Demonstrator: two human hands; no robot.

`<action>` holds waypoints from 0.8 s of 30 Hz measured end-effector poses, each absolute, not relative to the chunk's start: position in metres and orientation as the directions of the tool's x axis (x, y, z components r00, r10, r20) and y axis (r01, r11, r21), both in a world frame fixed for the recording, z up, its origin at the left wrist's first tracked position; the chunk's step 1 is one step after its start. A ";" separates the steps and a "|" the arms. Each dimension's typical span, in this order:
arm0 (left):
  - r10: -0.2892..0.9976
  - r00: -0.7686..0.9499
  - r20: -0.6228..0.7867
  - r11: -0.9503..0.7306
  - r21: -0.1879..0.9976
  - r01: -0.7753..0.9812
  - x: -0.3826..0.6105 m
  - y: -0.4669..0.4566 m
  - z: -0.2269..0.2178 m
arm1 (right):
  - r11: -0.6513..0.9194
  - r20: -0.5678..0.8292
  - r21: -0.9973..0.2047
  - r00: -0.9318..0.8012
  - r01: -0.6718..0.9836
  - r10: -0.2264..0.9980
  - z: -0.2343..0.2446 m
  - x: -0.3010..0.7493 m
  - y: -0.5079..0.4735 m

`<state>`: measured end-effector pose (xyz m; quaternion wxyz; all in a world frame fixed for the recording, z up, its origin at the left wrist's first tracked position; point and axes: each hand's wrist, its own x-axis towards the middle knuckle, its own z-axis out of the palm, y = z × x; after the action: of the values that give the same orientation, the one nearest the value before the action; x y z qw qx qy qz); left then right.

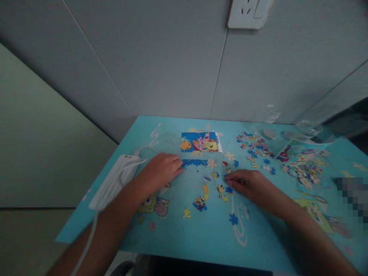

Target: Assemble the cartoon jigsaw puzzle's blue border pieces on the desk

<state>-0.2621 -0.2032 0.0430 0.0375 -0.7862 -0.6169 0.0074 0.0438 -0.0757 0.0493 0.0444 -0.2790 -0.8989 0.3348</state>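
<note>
A joined strip of blue jigsaw puzzle pieces lies flat near the table's middle. My left hand rests at its left end, fingers bent and close together, holding that end against the table. My right hand is closed in a pinch low over the table, a bit of a blue puzzle piece showing at its fingertips. Loose pieces lie between the hands, among them a yellow piece, a joined colourful cluster and a blue piece. Behind the strip lies a cartoon picture card.
Heaps of loose puzzle pieces cover the right side of the light blue table. Another picture sheet and clear plastic containers stand there. At left lies a white power strip with cables. A wall rises behind.
</note>
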 end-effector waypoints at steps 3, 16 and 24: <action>0.968 0.244 0.064 -0.241 -0.059 0.969 -0.263 -0.204 0.042 | 0.616 -0.110 -0.629 -0.838 0.475 0.534 0.049 0.044 -0.075; 0.963 0.265 0.042 -0.264 -0.041 0.964 -0.269 -0.202 0.035 | 0.617 -0.125 -0.618 -0.835 0.488 0.535 0.051 0.043 -0.077; 0.964 0.264 0.036 -0.263 -0.045 0.964 -0.267 -0.202 0.038 | 0.629 -0.125 -0.611 -0.843 0.480 0.523 0.050 0.043 -0.077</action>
<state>-0.2670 -0.2020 0.0376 0.0287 -0.7945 -0.6065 -0.0008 0.0434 -0.0773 0.0503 0.0321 -0.2779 -0.9020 0.3288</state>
